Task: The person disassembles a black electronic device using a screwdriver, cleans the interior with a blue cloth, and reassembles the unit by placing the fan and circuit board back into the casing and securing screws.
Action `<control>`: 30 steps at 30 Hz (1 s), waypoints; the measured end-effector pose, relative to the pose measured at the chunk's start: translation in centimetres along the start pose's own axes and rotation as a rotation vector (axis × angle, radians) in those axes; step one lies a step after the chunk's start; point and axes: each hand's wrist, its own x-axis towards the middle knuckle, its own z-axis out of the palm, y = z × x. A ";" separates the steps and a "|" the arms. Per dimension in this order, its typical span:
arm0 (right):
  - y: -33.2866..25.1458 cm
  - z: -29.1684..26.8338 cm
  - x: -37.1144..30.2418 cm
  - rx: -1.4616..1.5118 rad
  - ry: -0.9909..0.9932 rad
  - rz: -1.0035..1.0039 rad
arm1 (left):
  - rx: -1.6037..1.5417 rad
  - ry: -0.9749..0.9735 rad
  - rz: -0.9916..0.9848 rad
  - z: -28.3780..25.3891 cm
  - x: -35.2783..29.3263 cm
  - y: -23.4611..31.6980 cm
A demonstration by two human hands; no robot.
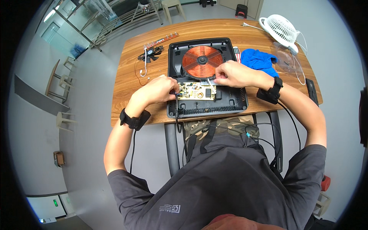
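The board (196, 94) lies in the case (175, 63) beside the coil (195, 69); left hand (158, 90) and right hand (237, 74) meet its ends, though whether fingers clamp anything I cannot tell. Uneven pulling could flex it or strain the white wire (209, 81)

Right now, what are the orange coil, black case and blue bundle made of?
The coil looks like glossy copper wire: orange, with fine rings. The black case seems satin plastic, given its moulded slots. The blue bundle is probably soft, matte cloth, since it's crumpled.
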 end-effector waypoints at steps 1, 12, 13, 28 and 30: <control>-0.4 0.0 -0.2 -0.016 -0.036 0.021 | 0.020 0.028 0.023 0.2 -0.1 -0.1; -2.4 3.2 -1.8 -0.044 -0.130 0.028 | 0.044 0.092 0.028 0.5 -0.2 0.4; -2.4 3.3 -1.8 -0.026 -0.116 0.009 | 0.046 0.107 0.039 0.5 -0.2 0.4; -1.5 1.9 -3.3 0.069 -0.110 -0.038 | -0.071 0.149 0.080 0.1 1.2 1.6; -1.5 1.9 -3.4 0.065 -0.121 -0.039 | -0.080 0.147 0.090 0.4 1.5 1.1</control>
